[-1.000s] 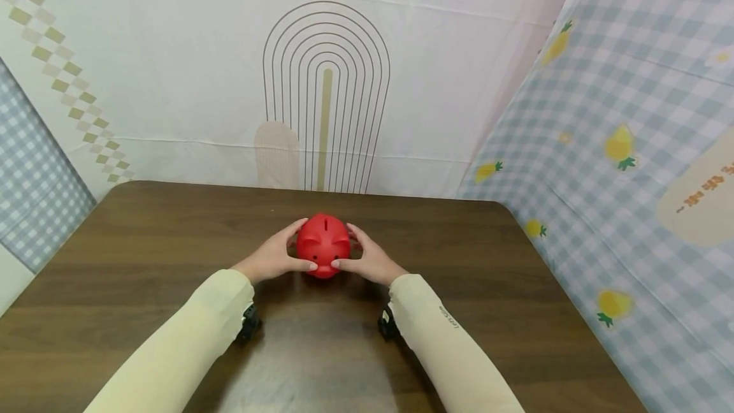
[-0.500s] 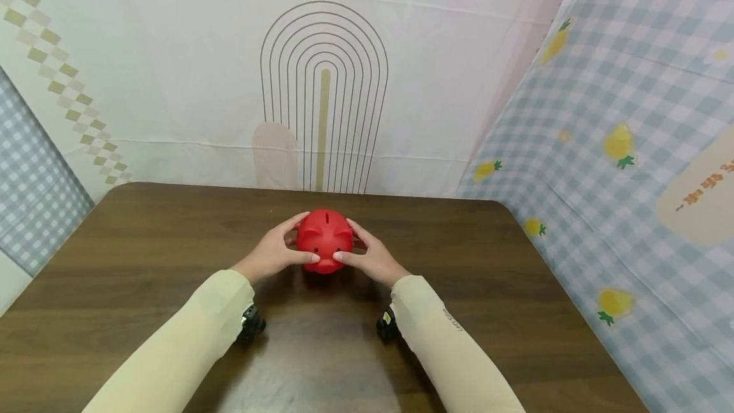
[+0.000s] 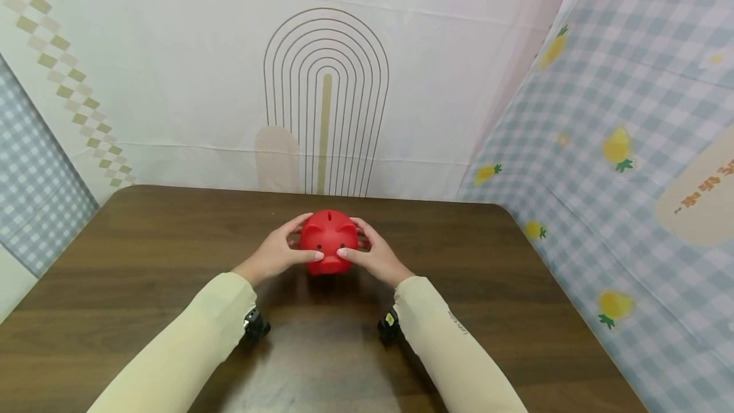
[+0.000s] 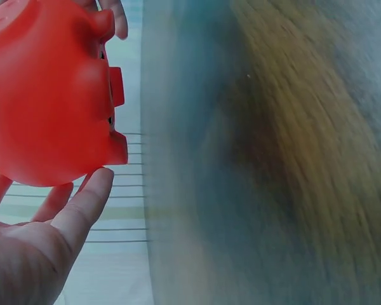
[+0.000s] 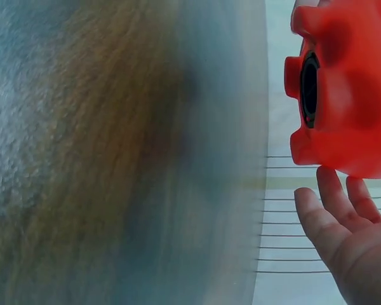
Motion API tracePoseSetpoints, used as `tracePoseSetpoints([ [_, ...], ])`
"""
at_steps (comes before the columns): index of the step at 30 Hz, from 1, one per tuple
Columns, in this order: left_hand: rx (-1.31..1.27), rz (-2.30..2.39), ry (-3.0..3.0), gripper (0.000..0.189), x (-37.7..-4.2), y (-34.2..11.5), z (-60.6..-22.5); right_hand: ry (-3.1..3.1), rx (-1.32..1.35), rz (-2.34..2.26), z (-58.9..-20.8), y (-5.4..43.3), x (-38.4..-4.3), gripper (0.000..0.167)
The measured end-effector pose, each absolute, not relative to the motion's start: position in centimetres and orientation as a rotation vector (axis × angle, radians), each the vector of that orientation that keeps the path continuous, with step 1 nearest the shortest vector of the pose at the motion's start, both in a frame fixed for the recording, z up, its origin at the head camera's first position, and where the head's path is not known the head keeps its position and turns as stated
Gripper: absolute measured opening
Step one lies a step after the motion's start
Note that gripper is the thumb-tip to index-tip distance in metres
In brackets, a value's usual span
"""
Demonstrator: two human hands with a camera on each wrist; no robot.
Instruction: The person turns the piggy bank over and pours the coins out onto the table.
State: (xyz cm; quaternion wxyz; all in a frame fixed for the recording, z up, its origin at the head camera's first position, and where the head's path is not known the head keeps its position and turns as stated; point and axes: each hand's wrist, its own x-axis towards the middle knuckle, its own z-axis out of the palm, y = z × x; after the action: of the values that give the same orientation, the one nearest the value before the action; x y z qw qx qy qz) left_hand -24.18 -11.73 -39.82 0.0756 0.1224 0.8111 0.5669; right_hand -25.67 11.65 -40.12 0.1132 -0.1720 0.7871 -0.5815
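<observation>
A red pig-shaped piggy bank [image 3: 329,234], coin slot on top and snout toward me, is held between both hands. My left hand [image 3: 274,255] grips its left side, thumb across the front near the snout and fingers round the back. From the other side my right hand [image 3: 378,259] holds it the same way. Short feet [image 4: 117,149] show below the body in the left wrist view, with a gap between them and the tabletop. The right wrist view shows a dark round plug [image 5: 309,90] in its underside.
Brown wooden table [image 3: 321,349] beneath both forearms. Behind its far edge hangs a white cloth [image 3: 189,69] with an arch print; a blue checked cloth [image 3: 579,164] hangs on the right. Black wrist cameras [image 3: 255,325] sit under the cream sleeves [image 3: 189,343].
The piggy bank, held in both hands, has risen slightly, looks a little larger and has shifted a touch to the right. Both hands have moved with it.
</observation>
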Motion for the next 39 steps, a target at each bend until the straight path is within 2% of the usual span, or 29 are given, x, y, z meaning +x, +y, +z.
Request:
tracePoseSetpoints([
  [7, 0.363, 1.705, 2.405, 0.083, -23.7, -11.4, -39.2, 2.252, -0.542, -1.743, -39.9, 12.0, -25.6, 0.071],
  [25, 0.356, 1.753, 2.294, 0.079, -22.8, -10.8, -38.3, 2.299, -0.357, -1.753, -37.7, 11.8, -24.8, 0.064],
  [35, 0.537, 1.817, 2.258, 0.077, -22.5, -10.6, -39.0, 2.134, -0.167, -1.854, -37.5, 12.0, -25.5, 0.061],
  [39, 0.645, 1.788, 2.294, 0.082, -22.5, -10.6, -39.5, 2.050, -0.150, -1.881, -37.4, 12.2, -25.6, 0.060],
])
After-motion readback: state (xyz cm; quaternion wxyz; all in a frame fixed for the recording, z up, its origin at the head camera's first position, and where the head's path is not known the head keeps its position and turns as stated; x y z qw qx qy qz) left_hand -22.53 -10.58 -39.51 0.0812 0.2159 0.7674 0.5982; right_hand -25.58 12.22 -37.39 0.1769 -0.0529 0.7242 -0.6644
